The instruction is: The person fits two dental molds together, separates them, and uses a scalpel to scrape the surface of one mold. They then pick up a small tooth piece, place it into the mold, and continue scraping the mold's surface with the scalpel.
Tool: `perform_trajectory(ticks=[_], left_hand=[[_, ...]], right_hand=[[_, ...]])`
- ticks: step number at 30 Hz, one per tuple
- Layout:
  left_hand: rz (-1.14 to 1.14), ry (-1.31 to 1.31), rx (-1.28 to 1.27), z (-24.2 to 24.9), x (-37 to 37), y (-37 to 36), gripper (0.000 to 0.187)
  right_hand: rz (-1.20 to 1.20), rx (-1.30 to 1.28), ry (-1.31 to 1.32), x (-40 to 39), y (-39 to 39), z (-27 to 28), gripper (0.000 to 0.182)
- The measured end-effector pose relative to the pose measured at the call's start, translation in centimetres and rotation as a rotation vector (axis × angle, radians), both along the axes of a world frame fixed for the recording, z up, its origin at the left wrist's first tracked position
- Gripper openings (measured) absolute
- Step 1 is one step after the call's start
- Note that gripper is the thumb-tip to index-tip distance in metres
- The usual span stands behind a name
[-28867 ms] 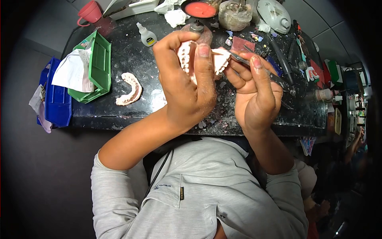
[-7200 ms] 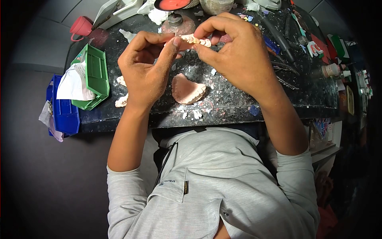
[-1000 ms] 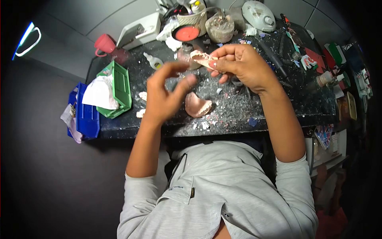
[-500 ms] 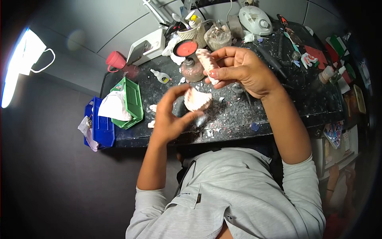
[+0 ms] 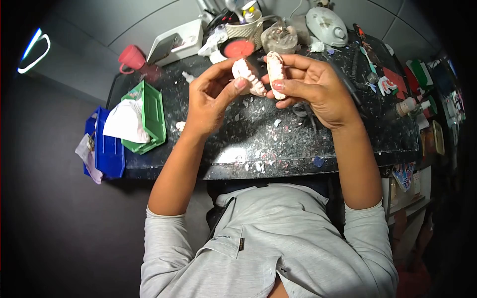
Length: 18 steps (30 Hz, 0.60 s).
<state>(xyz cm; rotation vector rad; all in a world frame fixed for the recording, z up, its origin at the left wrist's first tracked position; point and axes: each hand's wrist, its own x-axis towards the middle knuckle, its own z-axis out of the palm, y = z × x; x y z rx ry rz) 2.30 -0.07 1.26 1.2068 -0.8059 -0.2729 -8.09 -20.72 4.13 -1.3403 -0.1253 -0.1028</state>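
My left hand (image 5: 209,102) is closed on a whitish dental cast (image 5: 247,75), its row of teeth turned towards the right. Thumb and fingers of my right hand (image 5: 318,92) pinch a second dental cast (image 5: 275,67), held upright. The two casts are side by side in the air above the bench, with a narrow gap between them. Just behind them stands a round black-rimmed dish of pink material (image 5: 238,48), partly hidden by my left hand.
The dark bench (image 5: 238,134) is strewn with pale chips. A green bin (image 5: 156,116) and a blue bin (image 5: 110,149) are at its left edge. Further back are a pink mug (image 5: 131,58), a white tray (image 5: 176,42) and a white domed device (image 5: 325,27). A small dental model (image 5: 386,85) lies right.
My left hand has risen with its cast and turned it, bringing it beside the other one. My right hand still holds its cast, now more upright. The camera view has shifted slightly.
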Motion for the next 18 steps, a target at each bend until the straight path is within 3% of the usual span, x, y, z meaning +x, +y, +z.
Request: perform_trajectory(ticks=[5, 12, 15, 17, 18], left_hand=[[0.055, -0.043, -0.018, -0.3, 0.5, 0.7, 0.036], [0.049, -0.062, -0.027, -0.4, 0.4, 0.7, 0.039], [0.023, -0.018, 0.019, -0.4, 0.5, 0.9, 0.048], [-0.089, 0.219, -0.126, -0.2, 0.3, 0.8, 0.047], [-0.160, 0.212, -0.118, 0.4, 0.0, 0.9, 0.048]], right_hand=[[0.037, 0.117, 0.001, 0.3, 0.9, -0.2, 0.040], [-0.052, 0.008, -0.007, 0.3, 0.7, -0.7, 0.039], [-0.130, -0.072, -0.082, 0.3, 1.0, -0.5, 0.039], [-0.166, -0.079, -0.130, 0.3, 1.3, -0.6, 0.038], [-0.201, -0.087, -0.175, 0.3, 1.3, -0.7, 0.038]])
